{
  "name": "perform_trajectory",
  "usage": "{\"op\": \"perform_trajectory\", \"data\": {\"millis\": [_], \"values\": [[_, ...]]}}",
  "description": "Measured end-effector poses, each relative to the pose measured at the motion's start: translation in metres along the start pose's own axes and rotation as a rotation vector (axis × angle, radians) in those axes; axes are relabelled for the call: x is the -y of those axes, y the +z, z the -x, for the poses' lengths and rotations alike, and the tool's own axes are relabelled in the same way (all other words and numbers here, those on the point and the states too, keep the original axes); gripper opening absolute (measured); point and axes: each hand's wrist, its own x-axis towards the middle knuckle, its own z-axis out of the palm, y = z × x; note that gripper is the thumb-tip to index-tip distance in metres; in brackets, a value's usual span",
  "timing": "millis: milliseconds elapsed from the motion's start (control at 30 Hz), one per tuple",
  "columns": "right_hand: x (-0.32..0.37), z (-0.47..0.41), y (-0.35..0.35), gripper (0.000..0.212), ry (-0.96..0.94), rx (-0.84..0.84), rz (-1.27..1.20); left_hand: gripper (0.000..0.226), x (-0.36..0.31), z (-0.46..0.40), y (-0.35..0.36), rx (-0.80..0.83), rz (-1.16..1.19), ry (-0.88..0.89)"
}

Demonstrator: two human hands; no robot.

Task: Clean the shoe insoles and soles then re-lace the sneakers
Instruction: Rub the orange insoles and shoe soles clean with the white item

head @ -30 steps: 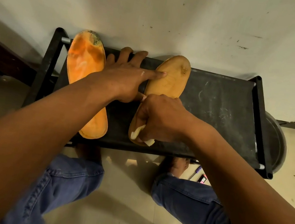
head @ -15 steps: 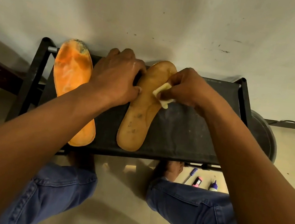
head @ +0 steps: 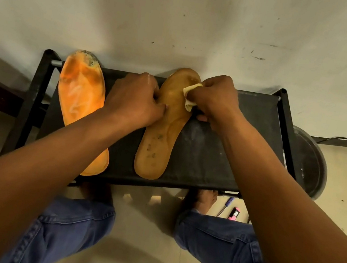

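Observation:
Two insoles lie lengthwise on a black rack. The tan insole in the middle has dark specks near its heel. My right hand grips a small folded whitish cloth and presses it on the toe half of this insole. My left hand rests on the insole's left edge with curled fingers, holding it down. The bright orange insole lies to the left, stained dark at its toe, and my left forearm covers part of its heel.
A white wall rises right behind the rack. A round dark basin sits at the rack's right end, with a cable beyond it. On the floor under the front edge lie a pen and a pink marker. My knees are below.
My right hand with the cloth has travelled from the tan insole's heel up to its toe half. My left hand has curled its fingers at the insole's left edge.

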Motion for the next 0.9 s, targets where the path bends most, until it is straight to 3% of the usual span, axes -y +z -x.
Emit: {"op": "perform_trajectory", "data": {"millis": [167,233,300,400,467,567,700,900], "values": [[0.014,0.013,-0.003,0.008,-0.128,-0.033,-0.286,0.075,-0.007,0.001,-0.009,0.013,0.052,0.014],[0.017,0.018,0.000,0.013,-0.157,-0.043,-0.345,0.078,-0.010,0.002,-0.013,0.027,0.075,0.008],[0.021,0.023,0.000,0.015,-0.144,-0.001,-0.443,0.068,-0.013,0.003,-0.018,0.069,0.169,-0.015],[0.024,0.027,-0.003,0.014,-0.129,0.052,-0.519,0.029,-0.014,0.004,-0.025,0.111,0.414,-0.088],[0.022,0.022,-0.002,0.005,-0.149,0.014,-0.470,0.007,-0.013,0.002,-0.026,0.055,0.487,-0.120],[0.020,0.018,-0.001,0.012,-0.153,-0.073,-0.417,0.006,-0.013,0.001,-0.026,0.017,0.606,-0.206],[0.018,0.015,-0.004,0.020,-0.141,-0.052,-0.462,0.012,-0.013,0.002,-0.026,0.121,0.731,-0.324],[0.011,0.002,-0.005,0.003,-0.178,-0.087,-0.367,0.018,-0.005,0.000,-0.016,0.185,0.910,-0.523]]}}
